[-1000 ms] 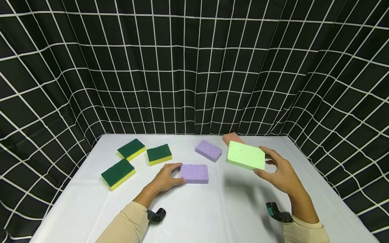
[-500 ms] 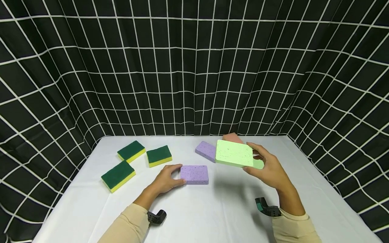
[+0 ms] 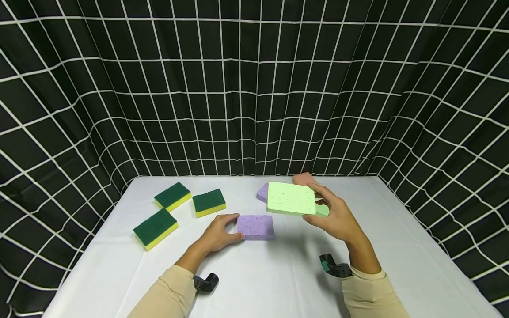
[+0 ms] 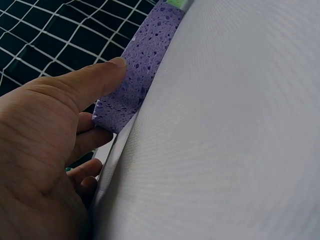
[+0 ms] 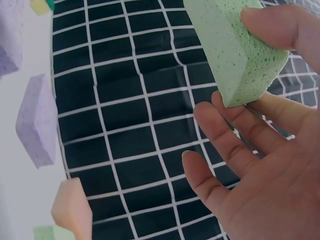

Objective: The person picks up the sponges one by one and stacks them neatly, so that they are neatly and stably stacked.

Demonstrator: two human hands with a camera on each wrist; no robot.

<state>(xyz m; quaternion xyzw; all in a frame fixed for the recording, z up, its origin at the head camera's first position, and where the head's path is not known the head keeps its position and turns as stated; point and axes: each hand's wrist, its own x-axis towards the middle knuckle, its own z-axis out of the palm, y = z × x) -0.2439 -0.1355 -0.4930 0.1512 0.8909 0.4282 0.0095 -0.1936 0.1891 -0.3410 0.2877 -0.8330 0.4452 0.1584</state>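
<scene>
My left hand (image 3: 218, 234) pinches the left end of a purple sponge (image 3: 256, 227) lying flat on the white table. In the left wrist view the thumb presses one long side of that sponge (image 4: 150, 45), with fingers at its far side. My right hand (image 3: 332, 214) holds a light green sponge (image 3: 291, 198) by its right end, raised over the table, its shadow falling below. The right wrist view shows thumb and fingers on this green sponge (image 5: 235, 55). Behind it, a second purple sponge (image 3: 262, 193) is mostly hidden.
Several green-and-yellow scrub sponges (image 3: 155, 229) lie at the left of the white tabletop (image 3: 254, 282). An orange sponge (image 3: 303, 178) rests near the back edge, with another green sponge (image 3: 322, 210) partly behind my right hand. A black gridded curtain (image 3: 254, 88) surrounds the table's back and sides.
My right hand has carried the green sponge leftward, so it now covers much of the back purple sponge and uncovers part of another green one. My left hand stays in place.
</scene>
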